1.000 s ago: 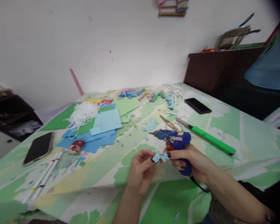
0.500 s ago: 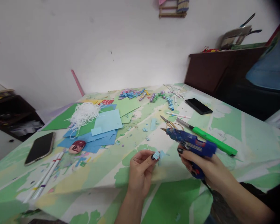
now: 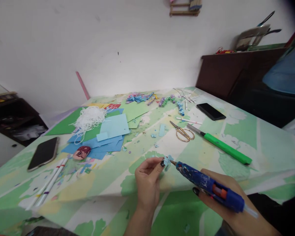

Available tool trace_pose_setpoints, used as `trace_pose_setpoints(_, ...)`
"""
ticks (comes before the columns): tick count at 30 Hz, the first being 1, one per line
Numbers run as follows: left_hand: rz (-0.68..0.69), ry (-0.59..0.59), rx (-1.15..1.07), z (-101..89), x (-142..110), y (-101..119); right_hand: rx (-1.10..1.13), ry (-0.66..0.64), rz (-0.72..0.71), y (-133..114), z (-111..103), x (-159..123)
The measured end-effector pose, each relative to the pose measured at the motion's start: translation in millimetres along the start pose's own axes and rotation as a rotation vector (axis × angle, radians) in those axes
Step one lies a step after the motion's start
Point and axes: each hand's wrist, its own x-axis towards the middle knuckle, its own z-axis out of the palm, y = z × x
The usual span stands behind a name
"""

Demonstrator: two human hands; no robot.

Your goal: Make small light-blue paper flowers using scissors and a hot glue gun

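Observation:
My left hand (image 3: 147, 180) pinches a small light-blue paper cutout (image 3: 167, 160) between thumb and fingertips, just above the near edge of the table. My right hand (image 3: 222, 201) grips a blue glue gun (image 3: 207, 186), laid almost level, with its nozzle tip touching or nearly touching the cutout from the right. A glue stick pokes out of the gun's rear end at the lower right.
On the green patterned tablecloth (image 3: 260, 137) lie gold-handled scissors (image 3: 183, 132), a green-handled craft knife (image 3: 223, 147), a black phone (image 3: 210, 111), another phone (image 3: 43, 153), two white pens (image 3: 49, 183), stacked blue and green paper sheets (image 3: 110, 131), a white string tangle (image 3: 89, 118) and paper scraps.
My right hand swung the glue gun down from beside the scissors and turned it level, bringing its nozzle to the cutout. My left hand kept its pinch and barely moved.

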Motion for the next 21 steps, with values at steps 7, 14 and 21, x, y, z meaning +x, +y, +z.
trace_pose_setpoints(7, 0.016, -0.003, 0.018, -1.4, -0.8, -1.3, -0.015, -0.024, 0.026, 3.9, 1.8, 0.0)
trace_pose_setpoints(14, 0.015, 0.004, 0.012, -2.2, -1.3, -1.3, -0.013, -0.035, 0.037, 3.3, 2.4, 0.9)
trace_pose_setpoints(21, 0.011, 0.001, -0.001, -1.5, -0.5, -1.2, 0.010, 0.018, 0.063, 9.3, 4.1, 0.1)
